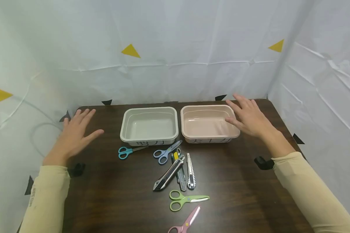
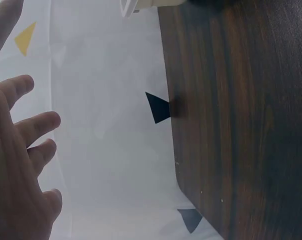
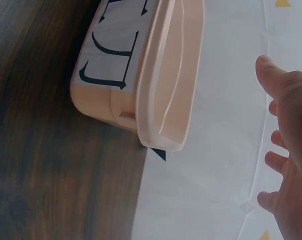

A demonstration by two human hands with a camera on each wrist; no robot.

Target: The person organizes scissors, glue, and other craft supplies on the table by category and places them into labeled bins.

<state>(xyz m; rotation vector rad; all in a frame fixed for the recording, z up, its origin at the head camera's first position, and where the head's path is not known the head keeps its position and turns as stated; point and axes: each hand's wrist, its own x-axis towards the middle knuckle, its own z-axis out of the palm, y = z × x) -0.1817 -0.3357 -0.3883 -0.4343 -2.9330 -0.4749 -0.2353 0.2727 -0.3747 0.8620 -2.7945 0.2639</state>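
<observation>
My left hand (image 1: 75, 136) is held over the table's left side with fingers spread, holding nothing. My right hand (image 1: 249, 118) hovers by the right end of the pink bin (image 1: 210, 140), fingers apart and nothing in them; in the head view it overlaps the rim. Left of that bin stands a grey-white bin (image 1: 148, 142). In front lie teal scissors (image 1: 128, 151), blue-violet scissors (image 1: 166, 153), green scissors (image 1: 186, 199) and pink scissors (image 1: 188, 223). Between them sit a large black-and-silver utility knife (image 1: 169, 173), a slim silver one (image 1: 191, 171) and another partly hidden knife (image 1: 181, 179).
The dark wooden table (image 1: 110, 200) is enclosed by white sheeting (image 1: 175, 32) at the back and sides. Yellow and black tape triangles mark the sheeting. A black object (image 1: 263, 163) lies beside the right forearm. Both bins carry paper labels on their fronts.
</observation>
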